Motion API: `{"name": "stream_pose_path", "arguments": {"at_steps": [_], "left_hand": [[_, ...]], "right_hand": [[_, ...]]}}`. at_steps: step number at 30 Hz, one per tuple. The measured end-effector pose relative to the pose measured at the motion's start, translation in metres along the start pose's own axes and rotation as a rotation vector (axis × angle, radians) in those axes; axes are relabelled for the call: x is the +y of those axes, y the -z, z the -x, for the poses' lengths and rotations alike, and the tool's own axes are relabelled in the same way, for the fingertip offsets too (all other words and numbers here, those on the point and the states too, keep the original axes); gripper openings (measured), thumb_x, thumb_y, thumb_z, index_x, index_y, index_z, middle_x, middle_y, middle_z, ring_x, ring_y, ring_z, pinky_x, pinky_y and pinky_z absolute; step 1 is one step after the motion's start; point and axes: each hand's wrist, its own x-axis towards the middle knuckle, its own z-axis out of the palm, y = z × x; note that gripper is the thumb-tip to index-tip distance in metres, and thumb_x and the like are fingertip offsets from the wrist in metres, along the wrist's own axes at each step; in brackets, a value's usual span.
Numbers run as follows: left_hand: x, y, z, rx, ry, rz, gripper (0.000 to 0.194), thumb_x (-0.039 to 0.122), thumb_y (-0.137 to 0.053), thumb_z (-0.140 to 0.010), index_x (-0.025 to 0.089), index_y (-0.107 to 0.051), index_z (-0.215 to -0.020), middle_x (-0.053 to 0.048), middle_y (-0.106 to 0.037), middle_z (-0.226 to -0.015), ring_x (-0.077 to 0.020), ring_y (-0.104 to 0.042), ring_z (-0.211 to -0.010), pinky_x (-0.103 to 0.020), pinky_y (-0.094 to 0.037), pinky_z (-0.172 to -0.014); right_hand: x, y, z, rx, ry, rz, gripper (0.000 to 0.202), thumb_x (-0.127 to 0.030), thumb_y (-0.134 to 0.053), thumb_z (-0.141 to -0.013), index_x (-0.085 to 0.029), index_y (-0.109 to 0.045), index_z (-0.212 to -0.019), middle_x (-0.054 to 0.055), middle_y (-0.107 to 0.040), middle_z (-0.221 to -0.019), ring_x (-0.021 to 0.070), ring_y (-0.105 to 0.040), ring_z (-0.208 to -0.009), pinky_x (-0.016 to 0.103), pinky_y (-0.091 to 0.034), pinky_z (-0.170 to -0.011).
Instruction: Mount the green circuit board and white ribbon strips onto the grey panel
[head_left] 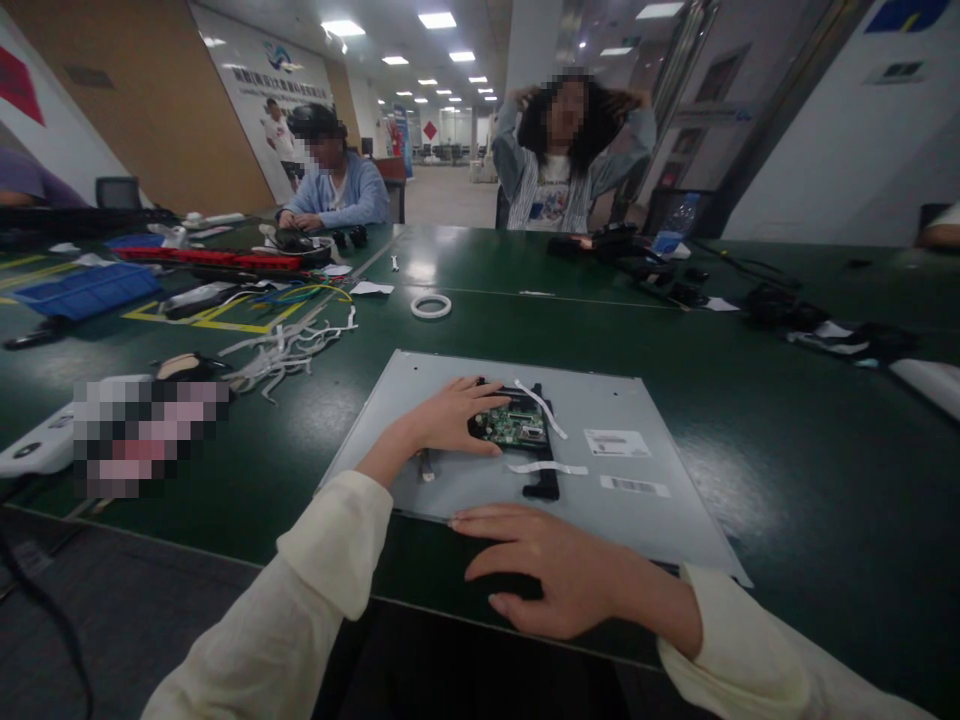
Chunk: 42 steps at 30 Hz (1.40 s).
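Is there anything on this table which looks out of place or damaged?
I see no spill or clear damage. The white strips to the left of the grey panel look untidy: they lie in a loose, crossing tangle.

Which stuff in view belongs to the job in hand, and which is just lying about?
Seemingly in use:
- gray panel
- circuit board at the left hand
- two white strips on the panel

Apparently lying about:
- blue tray
- white ring
- plastic bottle
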Motion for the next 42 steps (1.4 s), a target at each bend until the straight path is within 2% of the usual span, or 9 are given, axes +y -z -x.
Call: {"name": "stream_pose_path", "arguments": {"at_steps": [5,9,11,14,19,28,32,35,42], "left_hand": [[0.005,0.011,0.002,0.103,0.035,0.021,0.076,0.056,-0.062,-0.069,0.031,-0.034,-0.135,-0.005,-0.032,-0.144,-0.0290,-0.022,-0.134,-0.050,-0.020,-0.108],[-0.006,0.023,0.005,0.384,0.188,0.021,0.037,0.038,-0.045,-0.086,0.021,-0.052,-0.118,-0.008,-0.052,-0.122,-0.0225,-0.044,-0.118,-0.042,-0.034,-0.101],[-0.014,0.025,0.007,0.454,0.242,0.001,0.026,0.029,-0.041,-0.087,0.019,-0.058,-0.104,-0.008,-0.057,-0.107,-0.0213,-0.051,-0.105,-0.041,-0.040,-0.094],[-0.020,0.023,0.012,0.385,0.188,-0.041,0.020,0.024,-0.043,-0.085,0.020,-0.061,-0.092,-0.007,-0.057,-0.102,-0.0210,-0.052,-0.102,-0.040,-0.041,-0.092],[-0.017,0.014,0.013,0.224,0.091,-0.125,0.015,0.026,-0.048,-0.083,0.019,-0.062,-0.082,-0.008,-0.056,-0.101,-0.0226,-0.050,-0.100,-0.040,-0.040,-0.091],[-0.018,0.016,0.015,0.181,0.090,-0.215,0.024,0.030,-0.049,-0.084,0.017,-0.059,-0.066,-0.007,-0.055,-0.089,-0.0199,-0.050,-0.088,-0.034,-0.042,-0.081],[-0.023,0.016,0.014,0.217,0.129,-0.226,0.033,0.035,-0.044,-0.087,0.017,-0.058,-0.063,-0.006,-0.055,-0.081,-0.0186,-0.051,-0.082,-0.033,-0.042,-0.077],[-0.029,0.018,0.013,0.305,0.192,-0.193,0.038,0.035,-0.039,-0.090,0.017,-0.057,-0.062,-0.005,-0.053,-0.073,-0.0175,-0.051,-0.077,-0.031,-0.041,-0.074],[-0.028,0.028,0.012,0.495,0.270,0.089,0.037,0.035,-0.038,-0.089,0.016,-0.050,-0.061,-0.001,-0.050,-0.066,-0.0126,-0.048,-0.067,-0.025,-0.037,-0.064]], "right_hand": [[0.000,0.000,0.001,-0.011,-0.014,0.010,0.030,-0.022,-0.050,-0.080,-0.010,-0.064,-0.104,0.012,-0.047,-0.129,0.0159,-0.037,-0.125,0.028,-0.029,-0.105],[0.000,0.000,0.001,-0.033,-0.014,0.018,0.030,-0.022,-0.050,-0.081,-0.010,-0.064,-0.105,0.012,-0.044,-0.131,0.0159,-0.036,-0.126,0.028,-0.029,-0.105],[0.000,0.000,0.001,-0.032,-0.016,0.018,0.030,-0.022,-0.050,-0.081,-0.010,-0.064,-0.105,0.012,-0.044,-0.132,0.0160,-0.036,-0.126,0.029,-0.029,-0.105],[-0.002,0.001,0.000,-0.028,-0.023,0.014,0.030,-0.023,-0.049,-0.081,-0.012,-0.063,-0.106,0.012,-0.044,-0.132,0.0163,-0.036,-0.125,0.030,-0.030,-0.105],[-0.005,0.003,-0.001,-0.049,-0.063,0.012,0.031,-0.022,-0.049,-0.080,-0.013,-0.064,-0.105,0.012,-0.044,-0.131,0.0175,-0.037,-0.125,0.032,-0.032,-0.103],[-0.008,0.004,-0.001,-0.068,-0.094,0.039,0.032,-0.024,-0.050,-0.079,-0.014,-0.064,-0.107,0.010,-0.043,-0.133,0.0169,-0.036,-0.126,0.031,-0.031,-0.105],[-0.008,0.004,0.000,-0.074,-0.109,0.045,0.032,-0.024,-0.050,-0.080,-0.014,-0.064,-0.107,0.009,-0.042,-0.134,0.0174,-0.036,-0.126,0.030,-0.030,-0.105],[-0.007,0.002,0.001,-0.063,-0.113,0.050,0.031,-0.023,-0.050,-0.080,-0.014,-0.064,-0.107,0.009,-0.042,-0.134,0.0175,-0.035,-0.126,0.030,-0.029,-0.106],[-0.005,0.002,0.000,-0.056,-0.086,0.043,0.030,-0.021,-0.050,-0.081,-0.013,-0.064,-0.106,0.010,-0.044,-0.132,0.0164,-0.036,-0.125,0.028,-0.031,-0.105]]}}
